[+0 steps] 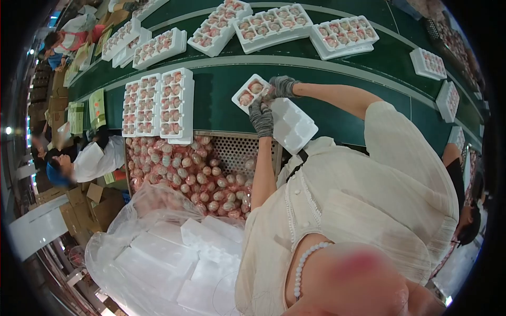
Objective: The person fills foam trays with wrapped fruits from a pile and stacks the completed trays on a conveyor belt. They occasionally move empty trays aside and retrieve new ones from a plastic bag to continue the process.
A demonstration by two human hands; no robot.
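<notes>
While the left hand point(261, 117) and right hand point(283, 86) bunch over the white tray point(294, 125), wrapped balls point(255, 87) sit in its far end. Can't tell what's pinched, tbh.

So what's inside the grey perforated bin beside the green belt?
Round, wrapped, pinkish items cover most of the bin; bare perforations show at one corner. What lies beneath them or the clear plastic bag is hidden.

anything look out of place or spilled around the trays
Nothing looks clearly spilled or damaged. What looks askew is the far row of white trays on the green worktop: they sit at differing angles, while the nearer trays at picture left stand side by side. The wrapped balls lie loose, but in their bin.
</notes>
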